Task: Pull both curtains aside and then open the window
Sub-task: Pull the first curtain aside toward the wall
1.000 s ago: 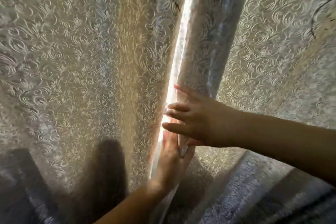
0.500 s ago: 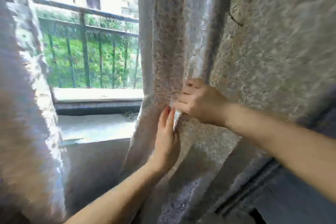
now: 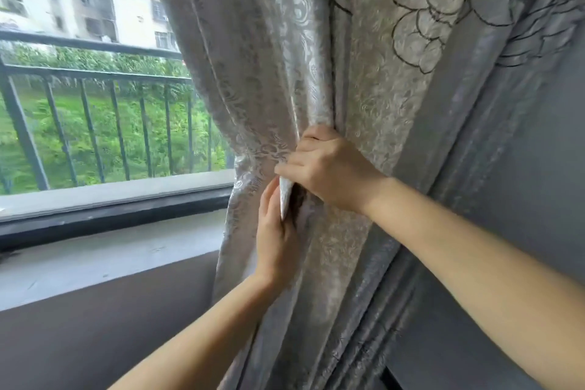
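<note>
A silvery grey patterned curtain (image 3: 364,79) hangs bunched in folds across the middle and right of the head view. My right hand (image 3: 329,168) grips a fold of it, fingers curled into the cloth. Just below, my left hand (image 3: 278,231) lies with its fingers against the curtain's pale edge, pinching it with the thumb hidden behind. The window (image 3: 95,104) is uncovered on the left, its dark lower frame (image 3: 110,215) running across. The other curtain is out of view.
A dark metal railing (image 3: 88,123) stands outside the glass, with green plants and pale buildings behind. A light sill (image 3: 95,256) runs under the frame, above a dark wall. Grey plain fabric (image 3: 522,168) hangs at the far right.
The curtains were together a second ago with only a slit of light. Both hands have drawn the right curtain to the right, and the view has turned, uncovering the window and losing the left curtain.
</note>
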Demonstrator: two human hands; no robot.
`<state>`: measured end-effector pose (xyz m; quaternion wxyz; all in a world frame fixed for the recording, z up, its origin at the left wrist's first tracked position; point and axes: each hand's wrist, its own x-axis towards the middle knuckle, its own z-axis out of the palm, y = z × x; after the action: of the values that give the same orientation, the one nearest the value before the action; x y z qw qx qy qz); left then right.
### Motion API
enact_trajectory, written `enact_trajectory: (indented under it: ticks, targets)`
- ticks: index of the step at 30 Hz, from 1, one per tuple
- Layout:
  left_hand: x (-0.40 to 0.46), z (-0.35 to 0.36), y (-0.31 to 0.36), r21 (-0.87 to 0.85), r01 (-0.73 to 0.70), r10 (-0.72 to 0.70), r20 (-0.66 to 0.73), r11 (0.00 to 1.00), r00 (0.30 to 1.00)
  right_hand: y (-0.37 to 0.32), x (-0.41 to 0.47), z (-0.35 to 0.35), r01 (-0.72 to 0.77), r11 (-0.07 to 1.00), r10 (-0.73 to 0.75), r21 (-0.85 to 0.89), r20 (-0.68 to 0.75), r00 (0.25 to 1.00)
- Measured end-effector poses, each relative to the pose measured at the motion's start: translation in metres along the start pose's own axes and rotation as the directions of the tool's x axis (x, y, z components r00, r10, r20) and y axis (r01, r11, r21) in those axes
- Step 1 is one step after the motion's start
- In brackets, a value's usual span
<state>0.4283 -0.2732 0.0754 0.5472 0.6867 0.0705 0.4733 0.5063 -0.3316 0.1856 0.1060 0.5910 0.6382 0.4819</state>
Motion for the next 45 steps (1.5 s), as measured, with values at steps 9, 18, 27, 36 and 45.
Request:
enact_trajectory:
  ticks: [9, 18, 27, 36, 45]
  targets:
    - [0.041, 0.171, -0.024, -0.105, -0.013, 0.02, 0.065, 0.994, 0.998, 0.117, -0.11, 0.055, -0.134, 0.989, 0.136, -0.057, 0.048, 0.99]
    - [0.098, 0.372, -0.053, -0.216, 0.06, -0.027, 0.15, 0.975, 0.988, 0.258, -0.223, 0.105, -0.288, 0.927, 0.322, -0.24, 0.115, 0.94]
    - [0.144, 0.531, -0.104, -0.136, 0.019, 0.046, 0.46, 0.991, 0.887, 0.362, -0.346, 0.177, -0.578, 0.787, 0.616, -0.217, 0.322, 0.719]
    - [0.107, 0.635, -0.125, -0.026, 0.07, -0.053, 0.418, 0.997, 0.907, 0.384, -0.42, 0.202, -0.64, 0.732, 0.679, -0.233, 0.32, 0.66]
    - [0.121, 0.603, -0.148, -0.047, -0.025, 0.047, 0.553, 0.999, 0.832, 0.376, -0.413, 0.199, -0.589, 0.774, 0.628, -0.231, 0.389, 0.673]
